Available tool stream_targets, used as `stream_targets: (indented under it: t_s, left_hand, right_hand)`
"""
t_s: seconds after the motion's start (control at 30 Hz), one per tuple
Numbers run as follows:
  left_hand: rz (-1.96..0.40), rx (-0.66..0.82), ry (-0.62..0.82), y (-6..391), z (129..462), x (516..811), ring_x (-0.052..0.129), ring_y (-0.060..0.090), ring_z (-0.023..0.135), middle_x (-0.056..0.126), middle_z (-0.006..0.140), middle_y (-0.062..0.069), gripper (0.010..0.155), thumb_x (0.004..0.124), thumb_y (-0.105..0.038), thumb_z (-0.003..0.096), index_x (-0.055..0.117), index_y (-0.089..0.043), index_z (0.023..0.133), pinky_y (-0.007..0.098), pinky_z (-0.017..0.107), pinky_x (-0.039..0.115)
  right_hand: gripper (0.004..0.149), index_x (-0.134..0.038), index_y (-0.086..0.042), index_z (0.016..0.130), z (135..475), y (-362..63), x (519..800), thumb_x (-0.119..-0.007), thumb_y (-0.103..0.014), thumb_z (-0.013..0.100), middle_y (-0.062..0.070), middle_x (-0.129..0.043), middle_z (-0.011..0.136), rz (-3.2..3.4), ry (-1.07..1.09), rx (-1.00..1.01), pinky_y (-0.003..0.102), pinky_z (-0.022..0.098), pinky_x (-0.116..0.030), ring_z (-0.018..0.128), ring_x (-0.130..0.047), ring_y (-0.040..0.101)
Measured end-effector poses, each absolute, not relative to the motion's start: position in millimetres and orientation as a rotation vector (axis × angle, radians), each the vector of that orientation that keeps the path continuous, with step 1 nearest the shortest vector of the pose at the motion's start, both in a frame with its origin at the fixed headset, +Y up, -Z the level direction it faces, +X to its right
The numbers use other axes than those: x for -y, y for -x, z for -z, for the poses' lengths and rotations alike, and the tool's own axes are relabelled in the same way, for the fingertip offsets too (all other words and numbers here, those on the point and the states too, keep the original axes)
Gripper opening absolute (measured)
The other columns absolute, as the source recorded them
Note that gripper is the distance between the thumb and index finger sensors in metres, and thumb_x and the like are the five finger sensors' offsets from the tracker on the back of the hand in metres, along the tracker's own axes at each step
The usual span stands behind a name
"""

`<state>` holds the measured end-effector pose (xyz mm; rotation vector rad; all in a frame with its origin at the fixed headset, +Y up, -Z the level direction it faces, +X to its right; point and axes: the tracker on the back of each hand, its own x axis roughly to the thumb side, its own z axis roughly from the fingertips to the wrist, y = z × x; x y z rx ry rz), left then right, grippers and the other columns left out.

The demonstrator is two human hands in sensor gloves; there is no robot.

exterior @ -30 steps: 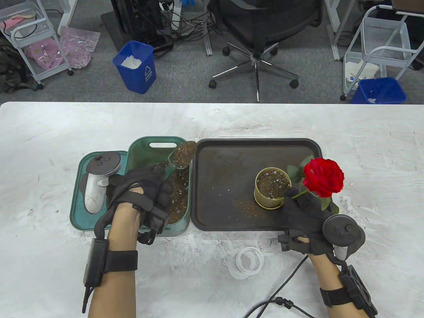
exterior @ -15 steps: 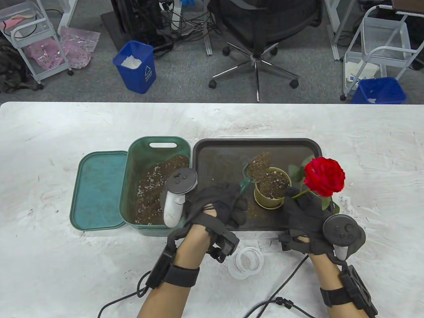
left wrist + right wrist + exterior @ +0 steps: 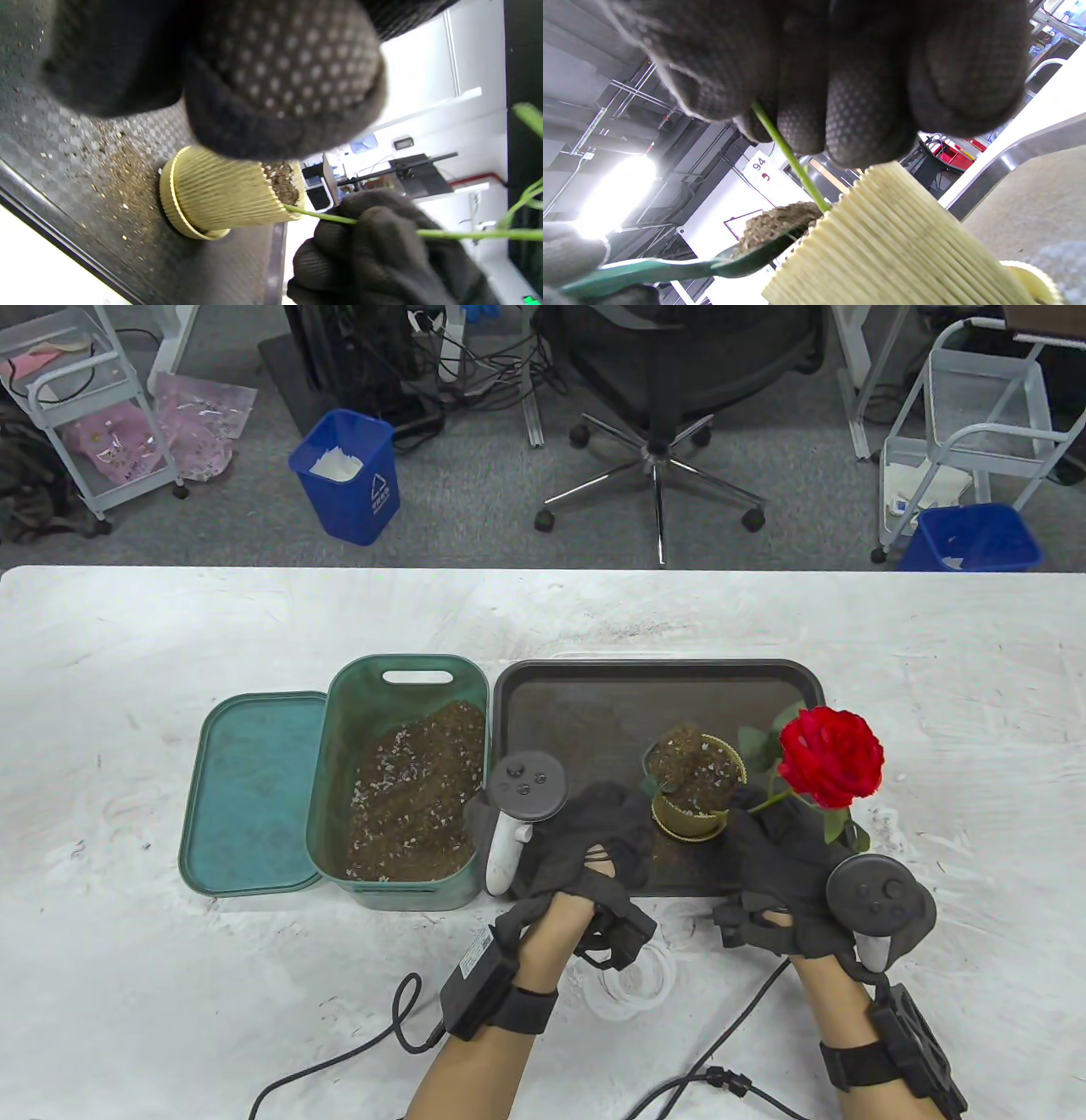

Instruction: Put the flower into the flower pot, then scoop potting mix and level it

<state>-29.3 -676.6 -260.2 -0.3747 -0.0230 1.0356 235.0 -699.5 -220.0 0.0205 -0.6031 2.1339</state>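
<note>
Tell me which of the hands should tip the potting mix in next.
The left hand. It holds the green scoop, loaded with potting mix, right at the rim of the yellow flower pot. The right hand is pinching the rose's stem at the pot and looks needed there.

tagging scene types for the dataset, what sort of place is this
Probably an office or lab workroom, not a garden space: a black swivel office chair, blue plastic waste bins and white wire trolleys stand on grey carpet behind the white worktable.
</note>
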Motion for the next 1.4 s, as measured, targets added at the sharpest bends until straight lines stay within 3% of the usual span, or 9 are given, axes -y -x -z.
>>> stream_targets:
  t_s: [0.37, 0.87, 1.23, 1.4]
  left_hand:
    - [-0.6, 0.102, 0.067, 4, 244, 658, 0.105, 0.003, 0.001, 0.104, 0.047, -0.002, 0.051, 0.08, -0.048, 0.0446, 0.085, -0.012, 0.081, 0.023, 0.009, 0.096]
    - [-0.261, 0.14, -0.153, -16, 231, 650, 0.111, 0.01, 0.018, 0.1, 0.06, 0.0, 0.052, 0.082, -0.045, 0.0422, 0.081, -0.015, 0.085, 0.029, 0.021, 0.097]
    - [-0.258, 0.134, -0.254, -12, 227, 643, 0.112, 0.011, 0.022, 0.1, 0.063, -0.001, 0.051, 0.081, -0.045, 0.0425, 0.081, -0.018, 0.086, 0.03, 0.024, 0.097]
    - [-0.346, 0.137, -0.273, 0, 222, 625, 0.112, 0.01, 0.022, 0.1, 0.062, -0.002, 0.052, 0.08, -0.045, 0.0424, 0.08, -0.017, 0.086, 0.03, 0.024, 0.097]
  right_hand:
    - [0.038, -0.091, -0.019, 0.07, 220, -235, 700, -0.087, -0.032, 0.035, 0.013, -0.101, 0.063, -2.132, -0.018, 0.605, 0.05, 0.027, -0.093, 0.039, -0.105, 0.034]
    - [0.037, -0.091, -0.019, 0.07, 220, -236, 700, -0.087, -0.032, 0.035, 0.013, -0.101, 0.063, -2.129, -0.017, 0.603, 0.05, 0.027, -0.093, 0.039, -0.105, 0.034]
    - [0.038, -0.091, -0.018, 0.07, 220, -236, 700, -0.087, -0.032, 0.035, 0.013, -0.101, 0.063, -2.136, -0.02, 0.608, 0.05, 0.027, -0.093, 0.039, -0.105, 0.034]
    - [0.037, -0.091, -0.019, 0.07, 220, -236, 700, -0.087, -0.032, 0.035, 0.013, -0.101, 0.063, -2.136, -0.019, 0.606, 0.05, 0.027, -0.093, 0.039, -0.105, 0.034]
